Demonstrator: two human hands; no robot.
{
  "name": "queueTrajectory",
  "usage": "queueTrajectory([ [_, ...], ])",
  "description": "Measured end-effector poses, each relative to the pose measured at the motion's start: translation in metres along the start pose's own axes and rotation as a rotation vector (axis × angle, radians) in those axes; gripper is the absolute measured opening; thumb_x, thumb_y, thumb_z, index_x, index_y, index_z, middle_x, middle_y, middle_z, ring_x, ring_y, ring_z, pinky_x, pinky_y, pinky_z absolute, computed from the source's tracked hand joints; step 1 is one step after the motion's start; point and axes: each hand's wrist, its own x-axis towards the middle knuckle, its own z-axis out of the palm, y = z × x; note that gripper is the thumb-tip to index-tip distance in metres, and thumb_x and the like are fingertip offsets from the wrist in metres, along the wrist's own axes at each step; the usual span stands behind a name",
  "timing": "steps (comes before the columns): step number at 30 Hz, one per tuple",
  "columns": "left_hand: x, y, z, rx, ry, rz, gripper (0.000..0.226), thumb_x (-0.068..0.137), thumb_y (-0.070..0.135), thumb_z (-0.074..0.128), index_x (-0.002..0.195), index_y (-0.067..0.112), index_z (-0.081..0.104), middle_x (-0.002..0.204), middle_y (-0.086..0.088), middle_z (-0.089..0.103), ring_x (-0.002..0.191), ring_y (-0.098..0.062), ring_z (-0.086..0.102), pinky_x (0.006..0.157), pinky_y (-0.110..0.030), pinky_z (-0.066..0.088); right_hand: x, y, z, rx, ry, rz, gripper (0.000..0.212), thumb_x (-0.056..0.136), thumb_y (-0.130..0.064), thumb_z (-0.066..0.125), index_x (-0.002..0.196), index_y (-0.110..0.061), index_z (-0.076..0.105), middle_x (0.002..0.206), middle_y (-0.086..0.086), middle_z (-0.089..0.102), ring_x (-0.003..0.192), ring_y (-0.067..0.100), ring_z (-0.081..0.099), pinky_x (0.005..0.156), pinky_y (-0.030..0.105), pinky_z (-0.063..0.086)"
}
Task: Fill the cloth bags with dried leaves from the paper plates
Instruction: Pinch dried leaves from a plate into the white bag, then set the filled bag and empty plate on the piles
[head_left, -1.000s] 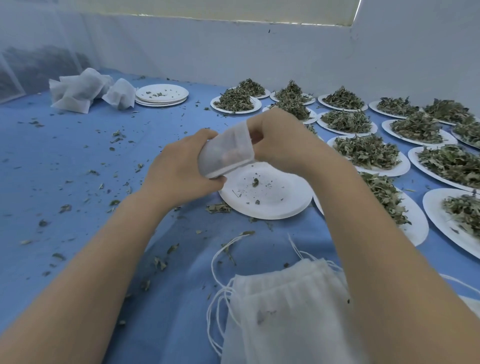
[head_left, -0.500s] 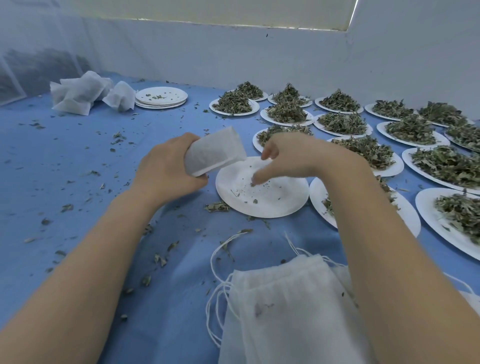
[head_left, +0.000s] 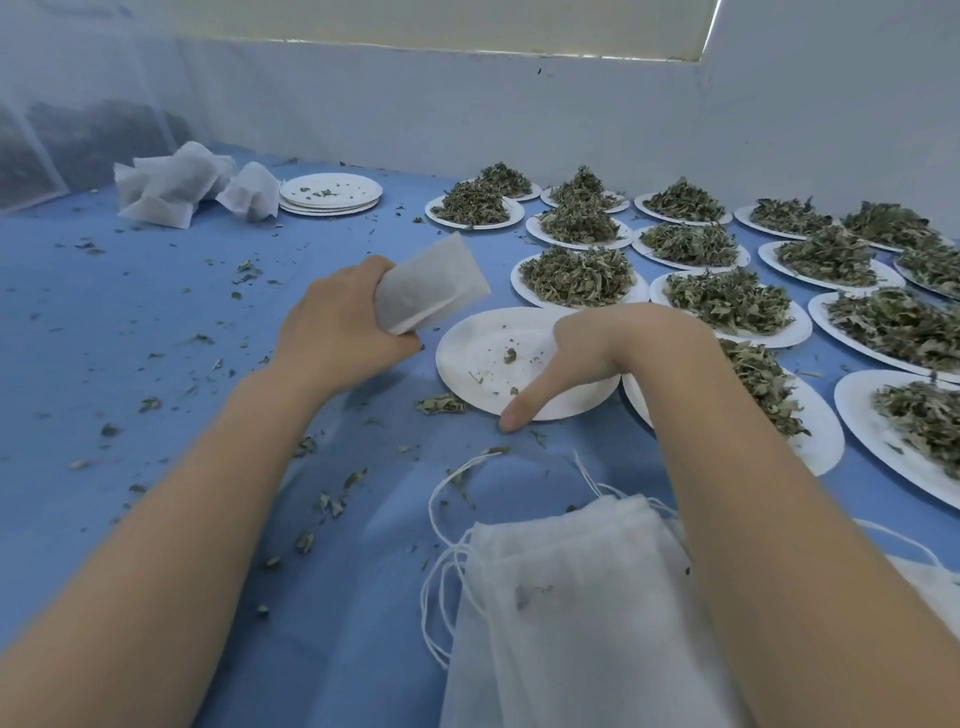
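Left hand (head_left: 337, 332) gripped 1 filled bag (head_left: 431, 288); right hand (head_left: 587, 358), fingers loose, reached the emptied plate (head_left: 467, 374); clearing it seemed next.

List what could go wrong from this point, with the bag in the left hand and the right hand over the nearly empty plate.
1. The left hand grips the filled cloth bag tilted, its end unsupported; if the mouth is not drawn shut, leaves could spill onto the blue sheet.
2. The right hand hangs low over the nearly empty plate; a careless sweep could knock it, or the heaped plate beside the wrist.
3. The loose drawstrings of the empty bags lie near the forearm and could snag.
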Motion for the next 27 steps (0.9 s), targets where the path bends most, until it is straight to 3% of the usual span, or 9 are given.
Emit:
queueTrajectory([
  [4, 0.005, 0.002, -0.011, -0.077, 0.029, -0.073, 0.045, 0.070, 0.030, 0.072, 0.107, 0.022, 0.048, 0.093, 0.003, 0.053, 0.086, -0.021, 0.048, 0.065, -0.034, 0.038, -0.009, -0.004, -0.009, 0.034, 0.085, -0.098, 0.087, 0.031, -0.083, 0.066, 0.094, -0.025, 0.051, 0.100, -0.009, 0.050, 0.094, 0.019, 0.051, 0.082, 0.036, 0.043],
  [8, 0.009, -0.003, -0.032, -0.095, 0.114, -0.132, 0.045, 0.069, 0.032, 0.070, 0.107, 0.020, 0.047, 0.090, 0.004, 0.051, 0.083, -0.020, 0.047, 0.058, -0.031, 0.035, -0.017, -0.022, -0.026, 0.108, 0.195, -0.231, 0.062, 0.040, -0.080, 0.068, 0.061, -0.027, 0.043, 0.065, -0.010, 0.041, 0.058, 0.010, 0.039, 0.056, 0.030, 0.032],
  [10, 0.014, -0.011, -0.046, -0.116, 0.195, -0.165, 0.048, 0.069, 0.032, 0.070, 0.107, 0.017, 0.045, 0.092, 0.002, 0.051, 0.083, -0.022, 0.047, 0.060, -0.032, 0.036, -0.014, -0.030, -0.035, 0.185, 0.233, -0.259, 0.078, 0.045, -0.079, 0.069, 0.096, -0.021, 0.058, 0.095, -0.007, 0.052, 0.082, 0.013, 0.049, 0.070, 0.032, 0.040],
  [12, 0.019, -0.020, -0.061, -0.128, 0.233, -0.227, 0.054, 0.068, 0.033, 0.072, 0.110, 0.014, 0.043, 0.095, 0.000, 0.051, 0.084, -0.023, 0.047, 0.062, -0.033, 0.037, -0.007, -0.041, -0.043, 0.252, 0.224, -0.270, 0.105, 0.048, -0.077, 0.070, 0.133, -0.021, 0.043, 0.130, -0.006, 0.044, 0.115, 0.017, 0.044, 0.084, 0.034, 0.040],
  [14, 0.028, -0.028, -0.075, -0.161, 0.196, -0.314, 0.060, 0.068, 0.036, 0.072, 0.113, 0.013, 0.040, 0.097, 0.001, 0.047, 0.085, -0.022, 0.045, 0.056, -0.031, 0.033, 0.006, -0.055, -0.052, 0.282, 0.222, -0.281, 0.113, 0.050, -0.076, 0.071, 0.142, -0.023, 0.031, 0.145, -0.002, 0.032, 0.127, 0.022, 0.036, 0.092, 0.037, 0.037],
  [17, 0.045, -0.036, -0.086, -0.263, 0.110, -0.405, 0.053, 0.069, 0.036, 0.070, 0.105, 0.012, 0.039, 0.096, 0.000, 0.045, 0.078, -0.018, 0.045, 0.052, -0.026, 0.031, 0.034, -0.079, -0.065, 0.267, 0.292, -0.252, 0.118, 0.051, -0.076, 0.070, 0.144, -0.018, 0.026, 0.146, 0.007, 0.025, 0.131, 0.027, 0.029, 0.091, 0.037, 0.034],
  [19, 0.061, -0.042, -0.088, -0.342, 0.077, -0.419, 0.047, 0.058, 0.034, 0.063, 0.093, 0.010, 0.041, 0.094, -0.006, 0.050, 0.074, -0.019, 0.050, 0.058, -0.030, 0.041, 0.056, -0.096, -0.075, 0.248, 0.333, -0.257, 0.116, 0.052, -0.076, 0.069, 0.142, -0.016, 0.028, 0.144, 0.012, 0.025, 0.131, 0.029, 0.026, 0.091, 0.037, 0.033],
  [23, 0.107, -0.071, -0.081, -0.326, 0.082, -0.501, 0.072, 0.068, 0.024, 0.062, 0.126, -0.002, 0.029, 0.124, -0.021, 0.045, 0.110, -0.037, 0.049, 0.088, -0.050, 0.047, 0.102, -0.122, -0.092, 0.266, 0.328, -0.247, 0.117, 0.053, -0.077, 0.068, 0.143, -0.015, 0.026, 0.144, 0.012, 0.020, 0.134, 0.029, 0.019, 0.082, 0.035, 0.030],
  [27, 0.157, -0.112, -0.063, -0.286, 0.088, -0.587, 0.071, 0.083, 0.025, 0.060, 0.134, 0.000, 0.017, 0.135, -0.020, 0.036, 0.119, -0.036, 0.042, 0.097, -0.047, 0.041, 0.159, -0.147, -0.101, 0.314, 0.373, -0.231, 0.112, 0.056, -0.075, 0.068, 0.139, -0.011, 0.029, 0.131, 0.012, 0.028, 0.123, 0.027, 0.024, 0.081, 0.033, 0.027],
])
